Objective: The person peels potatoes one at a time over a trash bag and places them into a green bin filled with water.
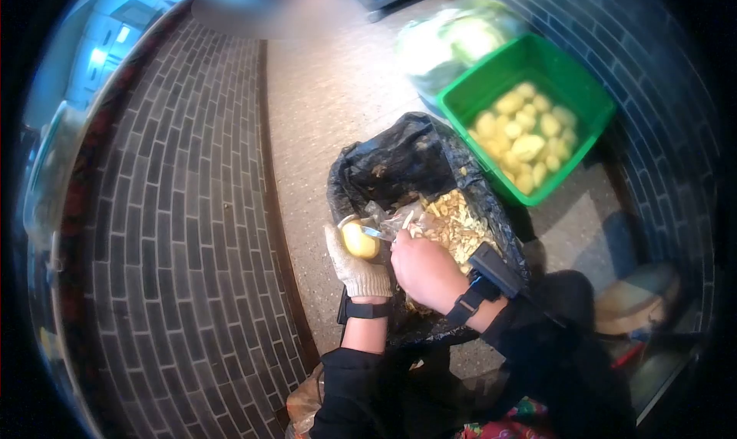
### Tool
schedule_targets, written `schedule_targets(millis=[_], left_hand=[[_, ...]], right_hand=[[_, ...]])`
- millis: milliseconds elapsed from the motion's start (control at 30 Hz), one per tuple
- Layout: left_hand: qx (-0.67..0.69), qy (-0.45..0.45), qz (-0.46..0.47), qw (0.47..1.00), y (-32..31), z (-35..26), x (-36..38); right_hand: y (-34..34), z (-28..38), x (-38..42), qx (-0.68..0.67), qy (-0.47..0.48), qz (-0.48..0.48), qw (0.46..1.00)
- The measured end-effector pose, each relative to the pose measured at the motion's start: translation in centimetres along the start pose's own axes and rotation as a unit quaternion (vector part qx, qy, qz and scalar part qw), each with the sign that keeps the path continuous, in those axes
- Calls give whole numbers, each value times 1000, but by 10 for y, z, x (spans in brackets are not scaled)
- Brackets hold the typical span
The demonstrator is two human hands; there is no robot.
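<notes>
A peeled yellow potato (359, 239) sits in my left hand (355, 274), which wears a pale knitted glove and is closed round it. My right hand (424, 268), bare, grips a small knife (375, 232) whose blade meets the potato's right side; the handle is hidden in my fingers. Both hands are over a bin lined with a black plastic bag (399, 151). Inside lies a heap of potato peelings (457, 224), with a crumpled clear plastic bag (399, 218) beside them.
A green crate (480, 151) holding many peeled potatoes (530, 132) stands beyond the bin on the right. Behind it is a clear bag of pale green cabbage-like vegetables (461, 39). Dark brick walls (184, 208) rise on both sides of the speckled floor (307, 93).
</notes>
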State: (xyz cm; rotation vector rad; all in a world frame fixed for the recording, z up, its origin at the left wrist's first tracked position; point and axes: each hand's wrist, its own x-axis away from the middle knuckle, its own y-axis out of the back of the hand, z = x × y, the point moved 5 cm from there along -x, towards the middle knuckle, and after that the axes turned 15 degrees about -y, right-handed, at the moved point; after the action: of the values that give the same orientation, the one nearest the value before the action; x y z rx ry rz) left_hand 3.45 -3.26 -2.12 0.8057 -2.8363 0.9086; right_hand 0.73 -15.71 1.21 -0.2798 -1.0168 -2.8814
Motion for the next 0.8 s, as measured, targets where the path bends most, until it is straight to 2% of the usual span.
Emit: schedule_targets(millis=[133, 200, 267, 333, 400, 467, 533, 567, 600, 633, 667, 733, 767, 800], left_hand=[[6, -14, -21, 1000, 4, -4, 2], [-42, 10, -78, 996, 12, -10, -2], [-66, 21, -106, 992, 14, -10, -3], [18, -3, -65, 998, 7, -13, -7], [24, -12, -64, 998, 9, -18, -12], [63, 12, -17, 998, 2, -23, -9], [100, 29, 0, 995, 26, -19, -22], [112, 81, 50, 989, 40, -9, -29], [123, 131, 99, 979, 23, -10, -22], [108, 124, 28, 986, 19, -10, -10], [113, 160, -2, 981, 13, -10, -6], [72, 227, 110, 965, 10, -4, -1], [11, 204, 110, 973, 2, -6, 8], [7, 237, 150, 960, 6, 2, 10]], right_hand=[[-13, 2, 10, 11, -11, 26, 1000], [-22, 2, 18, 15, -30, 30, 999], [-35, 6, 34, -16, -28, 86, 996], [-32, 5, 30, -12, -27, 91, 995], [-16, 8, 26, -23, 57, 88, 994], [-7, 0, 16, -25, 33, 64, 997], [9, -6, 7, -37, -20, 59, 997], [15, -9, 2, -26, -12, 49, 998], [17, -15, -2, -32, -3, 37, 999], [20, -19, -4, -37, 7, 28, 999], [24, -21, -6, -26, 16, 23, 999], [32, -25, -10, -57, -29, 43, 997], [40, -21, -9, -74, -46, 64, 994], [39, -25, -12, -55, -33, 60, 996]])
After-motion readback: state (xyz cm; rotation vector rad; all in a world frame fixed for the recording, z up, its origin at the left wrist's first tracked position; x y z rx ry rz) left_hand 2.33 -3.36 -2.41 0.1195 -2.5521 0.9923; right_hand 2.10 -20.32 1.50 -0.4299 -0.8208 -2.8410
